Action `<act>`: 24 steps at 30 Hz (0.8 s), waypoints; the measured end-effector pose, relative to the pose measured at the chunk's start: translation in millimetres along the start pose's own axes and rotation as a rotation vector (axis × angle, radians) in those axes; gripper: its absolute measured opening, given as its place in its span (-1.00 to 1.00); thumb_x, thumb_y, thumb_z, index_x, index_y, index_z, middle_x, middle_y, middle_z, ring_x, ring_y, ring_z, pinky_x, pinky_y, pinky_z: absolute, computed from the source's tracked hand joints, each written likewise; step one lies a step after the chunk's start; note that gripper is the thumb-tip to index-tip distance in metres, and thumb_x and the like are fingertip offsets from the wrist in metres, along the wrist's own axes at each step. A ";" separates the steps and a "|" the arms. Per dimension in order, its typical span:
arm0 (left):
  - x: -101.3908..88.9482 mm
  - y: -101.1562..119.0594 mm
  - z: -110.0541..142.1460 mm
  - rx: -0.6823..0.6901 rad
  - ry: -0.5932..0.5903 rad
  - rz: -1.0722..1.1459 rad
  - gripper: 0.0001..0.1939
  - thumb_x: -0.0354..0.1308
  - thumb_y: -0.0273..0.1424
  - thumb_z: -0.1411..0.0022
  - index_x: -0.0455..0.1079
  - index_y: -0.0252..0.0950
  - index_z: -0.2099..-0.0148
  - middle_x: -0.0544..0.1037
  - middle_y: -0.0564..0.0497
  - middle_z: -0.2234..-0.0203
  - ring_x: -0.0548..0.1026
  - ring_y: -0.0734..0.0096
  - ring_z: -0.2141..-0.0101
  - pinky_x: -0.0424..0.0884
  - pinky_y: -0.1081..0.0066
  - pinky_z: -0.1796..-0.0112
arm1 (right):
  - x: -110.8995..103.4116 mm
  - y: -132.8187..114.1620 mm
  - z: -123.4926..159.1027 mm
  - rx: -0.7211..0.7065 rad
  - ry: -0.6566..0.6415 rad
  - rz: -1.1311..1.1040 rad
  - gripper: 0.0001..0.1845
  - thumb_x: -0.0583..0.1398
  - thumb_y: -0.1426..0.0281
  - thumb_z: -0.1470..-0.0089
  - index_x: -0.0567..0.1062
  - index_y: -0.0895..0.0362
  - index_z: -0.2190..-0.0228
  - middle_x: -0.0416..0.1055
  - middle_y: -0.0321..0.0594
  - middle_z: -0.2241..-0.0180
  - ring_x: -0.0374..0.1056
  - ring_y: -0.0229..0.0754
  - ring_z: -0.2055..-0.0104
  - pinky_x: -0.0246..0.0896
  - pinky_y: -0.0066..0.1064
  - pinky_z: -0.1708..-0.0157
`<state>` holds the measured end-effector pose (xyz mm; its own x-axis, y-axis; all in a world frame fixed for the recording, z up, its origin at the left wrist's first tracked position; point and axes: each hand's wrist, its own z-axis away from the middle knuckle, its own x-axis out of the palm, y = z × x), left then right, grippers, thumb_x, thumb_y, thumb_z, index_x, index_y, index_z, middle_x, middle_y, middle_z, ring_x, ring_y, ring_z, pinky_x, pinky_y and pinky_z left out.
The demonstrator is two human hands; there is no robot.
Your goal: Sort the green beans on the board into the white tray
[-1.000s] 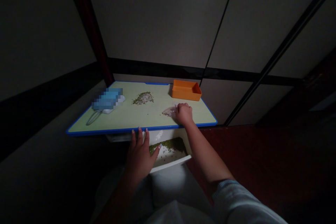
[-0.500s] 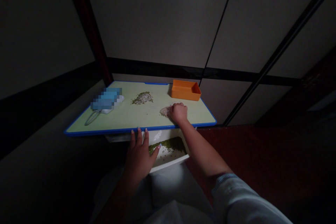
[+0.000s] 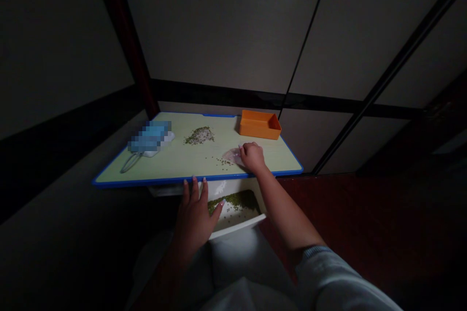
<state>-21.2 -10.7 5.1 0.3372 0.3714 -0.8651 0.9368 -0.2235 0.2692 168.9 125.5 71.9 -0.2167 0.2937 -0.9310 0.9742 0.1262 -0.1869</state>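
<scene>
My right hand [image 3: 252,156] is closed round a small see-through container [image 3: 233,156] lying low over the tabletop [image 3: 171,165]; its exact kind is unclear. Small green grains [image 3: 224,162], bean-like, are scattered in front of its mouth. Farther left on the table sits a heap of green and whitish grains [image 3: 200,136]. My left hand [image 3: 195,218] has its fingers spread, fingertips at the table's blue front edge, thumb over a pulled-out white drawer [image 3: 239,226]. Inside that drawer lie more green grains [image 3: 244,200], thickest toward the back right.
An orange open box [image 3: 260,129] stands at the back right of the table. On the left lies a blurred blue object [image 3: 150,136] with a white edge and a looped cord or handle [image 3: 130,161]. Cabinet panels [image 3: 226,24] rise right behind the table.
My right hand shifts slightly left, then back a little right. Grains now lie spread on the tabletop left of the see-through container, where few showed before. My left hand stays at the edge.
</scene>
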 end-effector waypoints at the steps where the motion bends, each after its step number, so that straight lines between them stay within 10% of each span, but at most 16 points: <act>1: -0.1 0.1 -0.1 -0.002 0.000 0.000 -0.24 0.01 -0.08 -0.19 0.09 -0.54 -0.26 0.07 -0.46 -0.26 -0.17 -0.25 -0.29 0.12 -0.07 -0.13 | -0.4 1.3 0.6 0.011 -0.008 0.003 -0.63 -0.05 0.31 -0.26 0.51 0.17 0.28 0.48 -0.05 0.22 0.29 -0.10 0.10 0.04 -0.35 0.18; 24: -1.4 1.5 -0.4 -0.029 -0.012 0.010 -0.26 0.01 -0.10 -0.19 0.09 -0.51 -0.27 0.06 -0.41 -0.27 -0.18 -0.20 -0.29 0.12 -0.06 -0.14 | -2.9 -9.6 9.6 -0.162 -0.096 0.050 -0.65 -0.02 0.31 -0.24 0.52 0.17 0.27 0.49 -0.06 0.22 0.28 -0.10 0.09 0.05 -0.33 0.15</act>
<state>-20.2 -11.2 6.9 0.3457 0.3587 -0.8671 0.9357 -0.2012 0.2899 160.8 114.3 73.3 -0.1537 0.2131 -0.9649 0.9591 0.2672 -0.0938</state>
